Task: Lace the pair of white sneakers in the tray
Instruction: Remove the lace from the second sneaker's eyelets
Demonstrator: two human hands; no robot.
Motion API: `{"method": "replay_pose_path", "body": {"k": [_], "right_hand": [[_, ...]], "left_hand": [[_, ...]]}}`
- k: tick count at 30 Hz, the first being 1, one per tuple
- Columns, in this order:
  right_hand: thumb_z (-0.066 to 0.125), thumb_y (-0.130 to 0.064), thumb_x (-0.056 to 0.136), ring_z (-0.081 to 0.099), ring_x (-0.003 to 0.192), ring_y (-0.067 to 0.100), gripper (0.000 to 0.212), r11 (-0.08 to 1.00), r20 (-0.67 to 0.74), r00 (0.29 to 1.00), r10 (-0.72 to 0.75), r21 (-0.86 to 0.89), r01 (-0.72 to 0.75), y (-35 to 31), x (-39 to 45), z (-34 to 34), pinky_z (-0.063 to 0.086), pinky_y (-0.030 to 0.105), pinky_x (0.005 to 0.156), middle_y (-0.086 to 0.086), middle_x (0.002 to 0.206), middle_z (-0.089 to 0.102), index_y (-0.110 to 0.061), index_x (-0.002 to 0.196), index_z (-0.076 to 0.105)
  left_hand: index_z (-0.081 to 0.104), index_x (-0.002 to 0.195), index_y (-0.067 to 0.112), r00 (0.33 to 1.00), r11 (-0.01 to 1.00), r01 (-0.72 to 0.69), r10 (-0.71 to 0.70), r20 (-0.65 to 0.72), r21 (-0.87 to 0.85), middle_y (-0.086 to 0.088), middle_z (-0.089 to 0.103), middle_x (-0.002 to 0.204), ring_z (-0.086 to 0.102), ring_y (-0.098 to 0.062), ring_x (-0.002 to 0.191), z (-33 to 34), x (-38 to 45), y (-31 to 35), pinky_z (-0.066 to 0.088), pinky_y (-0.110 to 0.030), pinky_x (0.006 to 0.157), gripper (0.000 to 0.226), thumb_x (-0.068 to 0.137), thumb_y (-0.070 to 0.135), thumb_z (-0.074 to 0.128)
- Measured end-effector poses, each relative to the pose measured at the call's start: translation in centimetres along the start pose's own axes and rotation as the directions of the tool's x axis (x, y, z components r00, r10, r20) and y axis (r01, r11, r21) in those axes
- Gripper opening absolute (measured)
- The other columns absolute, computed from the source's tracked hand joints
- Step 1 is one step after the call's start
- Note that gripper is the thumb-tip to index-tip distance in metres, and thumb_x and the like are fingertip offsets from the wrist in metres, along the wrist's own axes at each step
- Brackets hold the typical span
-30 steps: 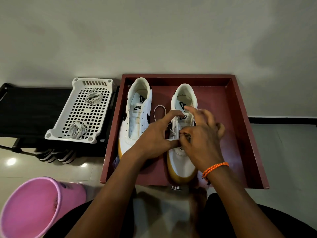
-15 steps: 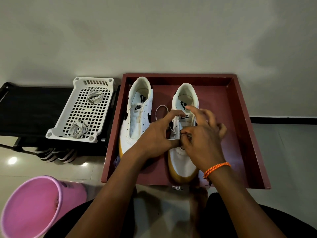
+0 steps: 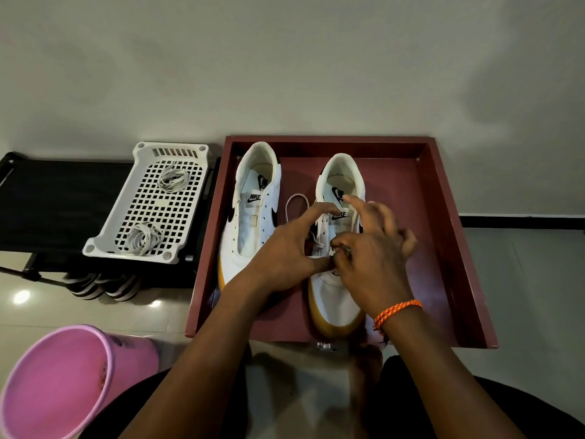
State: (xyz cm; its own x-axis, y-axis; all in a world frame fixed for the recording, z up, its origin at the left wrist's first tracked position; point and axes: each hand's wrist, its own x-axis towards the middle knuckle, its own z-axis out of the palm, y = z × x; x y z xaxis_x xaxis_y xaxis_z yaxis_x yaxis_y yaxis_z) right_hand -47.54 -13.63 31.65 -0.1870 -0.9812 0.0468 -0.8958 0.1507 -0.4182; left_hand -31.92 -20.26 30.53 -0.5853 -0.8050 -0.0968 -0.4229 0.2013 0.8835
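Inside the tray (image 3: 449, 248), I saw both NIKE-labelled sneakers, my left hand (image 3: 285, 258) and right hand (image 3: 373, 258) pinching a lace (image 3: 297, 201).

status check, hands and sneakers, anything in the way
Left hand and right hand both pinching the lace at the right sneaker's lowest eyelets. Left sneaker unlaced. Both in the tray. Nothing in the way.
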Motion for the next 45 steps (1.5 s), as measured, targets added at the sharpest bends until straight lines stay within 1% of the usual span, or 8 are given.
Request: {"method": "replay_pose_path", "body": {"k": [7, 13, 18, 24, 31, 39, 42, 45], "right_hand": [[0.074, -0.028, 0.079, 0.034, 0.138, 0.023, 0.015, 0.984, -0.158, 0.972, 0.176, 0.057, -0.169, 2.1, 1.3, -3.0, 0.027, 0.053, 0.106, -0.019, 0.145, 0.051, -0.032, 0.065, 0.073], [0.071, -0.030, 0.083, 0.019, 0.154, 0.022, 0.016, 0.998, -0.061, 0.998, 0.017, 0.056, -0.013, 1.0, 0.7, -1.7, 0.019, 0.052, 0.110, -0.017, 0.167, 0.029, -0.041, 0.091, 0.078], [0.071, -0.025, 0.087, 0.016, 0.153, 0.020, 0.014, 1.000, 0.013, 1.000, -0.014, -0.007, 0.014, -0.1, 0.0, 0.1, 0.019, 0.056, 0.111, -0.018, 0.168, 0.028, -0.033, 0.078, 0.078], [0.073, -0.033, 0.083, 0.028, 0.141, 0.021, 0.008, 0.995, -0.105, 0.989, 0.101, 0.009, -0.101, 1.1, 1.0, -2.2, 0.027, 0.052, 0.107, -0.020, 0.152, 0.044, -0.034, 0.076, 0.078], [0.072, -0.026, 0.086, 0.017, 0.155, 0.023, 0.010, 0.999, 0.012, 1.000, -0.022, -0.027, 0.022, -0.3, 0.1, -0.1, 0.025, 0.057, 0.111, -0.014, 0.169, 0.026, -0.033, 0.080, 0.077], [0.074, -0.033, 0.083, 0.039, 0.134, 0.020, 0.010, 0.996, -0.123, 0.989, 0.087, -0.008, -0.088, 1.0, 0.9, -1.9, 0.033, 0.050, 0.102, -0.015, 0.144, 0.053, -0.032, 0.073, 0.078], [0.071, -0.022, 0.084, 0.060, 0.104, 0.018, 0.015, 0.984, -0.243, 0.957, 0.160, 0.118, -0.135, 2.3, 1.4, -2.4, 0.047, 0.042, 0.090, -0.008, 0.120, 0.065, -0.024, 0.070, 0.073], [0.064, -0.016, 0.091, 0.068, 0.083, 0.022, 0.016, 0.963, -0.352, 0.908, 0.227, 0.219, -0.155, 3.8, 1.8, -3.7, 0.052, 0.033, 0.075, 0.001, 0.096, 0.072, -0.019, 0.084, 0.079]], "left_hand": [[0.044, 0.144, 0.051, 0.999, 0.999, 0.043, -0.044, 0.020, 0.030, 0.006, 0.072, 0.115, 0.069, -0.023, 0.085, -0.2, 0.1, 0.1, 0.060, -0.050, 0.087, 0.083, 0.081, 0.018, 0.088], [0.046, 0.144, 0.047, 1.000, 1.000, 0.021, -0.021, 0.015, 0.008, 0.008, 0.073, 0.107, 0.067, -0.012, 0.079, -0.1, 0.0, 0.2, 0.061, -0.039, 0.085, 0.080, 0.082, 0.016, 0.087], [0.046, 0.148, 0.044, 1.000, 1.000, 0.012, -0.012, 0.009, -0.013, 0.011, 0.073, 0.118, 0.072, -0.014, 0.089, -0.1, 0.0, 0.1, 0.060, -0.040, 0.091, 0.080, 0.084, 0.018, 0.087], [0.047, 0.145, 0.046, 0.999, 0.998, 0.040, -0.039, 0.031, -0.047, 0.004, 0.073, 0.118, 0.073, -0.024, 0.101, -0.2, 0.1, 0.0, 0.061, -0.048, 0.094, 0.082, 0.081, 0.016, 0.088], [0.050, 0.146, 0.039, 1.000, 0.994, 0.026, -0.025, 0.010, -0.109, 0.008, 0.072, 0.125, 0.073, -0.015, 0.111, 0.0, 0.0, 0.1, 0.061, -0.040, 0.100, 0.076, 0.085, 0.010, 0.085], [0.042, 0.140, 0.045, 0.998, 0.998, 0.053, -0.054, 0.028, 0.028, -0.011, 0.073, 0.112, 0.073, -0.033, 0.093, -0.3, 0.1, -0.1, 0.060, -0.055, 0.086, 0.078, 0.080, 0.025, 0.088], [0.039, 0.136, 0.042, 0.998, 0.996, 0.059, -0.061, 0.016, 0.072, -0.020, 0.070, 0.115, 0.071, -0.038, 0.085, -0.5, 0.2, -0.3, 0.060, -0.057, 0.077, 0.075, 0.080, 0.024, 0.087], [0.038, 0.133, 0.040, 0.998, 0.995, 0.055, -0.056, 0.011, 0.078, -0.020, 0.069, 0.116, 0.068, -0.038, 0.083, -0.5, 0.1, -0.2, 0.058, -0.058, 0.078, 0.073, 0.081, 0.023, 0.086]]}}
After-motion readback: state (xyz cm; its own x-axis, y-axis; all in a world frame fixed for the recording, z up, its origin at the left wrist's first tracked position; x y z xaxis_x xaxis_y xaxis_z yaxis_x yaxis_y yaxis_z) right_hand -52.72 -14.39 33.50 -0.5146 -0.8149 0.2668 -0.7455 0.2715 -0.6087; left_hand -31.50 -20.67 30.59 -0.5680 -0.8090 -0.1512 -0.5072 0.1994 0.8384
